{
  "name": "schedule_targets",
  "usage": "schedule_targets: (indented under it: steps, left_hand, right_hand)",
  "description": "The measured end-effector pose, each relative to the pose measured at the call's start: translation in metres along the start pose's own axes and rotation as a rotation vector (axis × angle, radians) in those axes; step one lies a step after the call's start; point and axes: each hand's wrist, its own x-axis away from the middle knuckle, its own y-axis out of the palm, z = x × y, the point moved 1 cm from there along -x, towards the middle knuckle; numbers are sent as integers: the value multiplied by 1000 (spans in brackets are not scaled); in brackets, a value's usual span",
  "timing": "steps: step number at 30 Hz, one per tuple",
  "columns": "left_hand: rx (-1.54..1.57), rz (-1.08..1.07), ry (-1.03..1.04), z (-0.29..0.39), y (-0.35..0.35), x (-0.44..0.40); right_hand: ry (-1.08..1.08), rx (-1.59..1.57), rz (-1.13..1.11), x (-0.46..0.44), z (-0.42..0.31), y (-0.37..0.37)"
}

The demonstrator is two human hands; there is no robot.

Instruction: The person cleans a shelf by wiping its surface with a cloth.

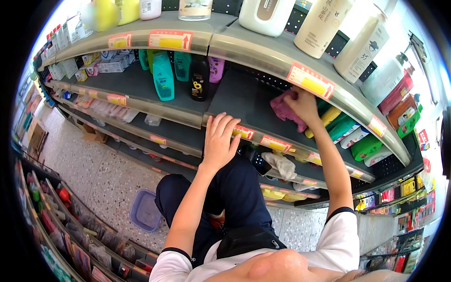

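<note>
On the dark middle shelf (244,100), my right hand (303,107) is closed on a crumpled pink cloth (285,110) that lies against the shelf surface. Just right of that hand, a yellow bottle (329,115) lies among green and white bottles. My left hand (221,141) rests on the shelf's front edge beside a price label (243,132), its fingers stretched out and holding nothing. Left of the cloth stand a teal bottle (163,77), a black bottle (199,79) and a purple bottle (216,69).
The upper shelf (253,47) overhangs my right hand and holds large pump bottles (324,26). Below, a grey cloth (280,165) hangs over a lower shelf beside a dark object (253,160). A purple basin (145,211) sits on the floor near my knee.
</note>
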Motion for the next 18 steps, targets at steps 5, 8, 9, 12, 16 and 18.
schedule_targets:
  steps: [5,8,9,12,16,18]
  left_hand:
    - [-1,-9,-6,0,-2,-1]
    - [8,-20,-6,0,-3,-2]
    - [0,-19,-7,0,-3,-1]
    - [-3,-13,-4,-1,1,-1]
    - [-10,-6,-11,0,1,-1]
    - [-14,-9,-12,-1,1,-1]
  right_hand:
    - [-9,-319,-436,1,-26,29]
    - [-209,-398,-397,7,-15,48]
    - [-275,-414,-367,8,-16,47]
    - [-226,-412,-420,11,-13,39]
    - [-63,-406,-494,18,-38,20]
    - [-148,-488,-444,22,-43,19]
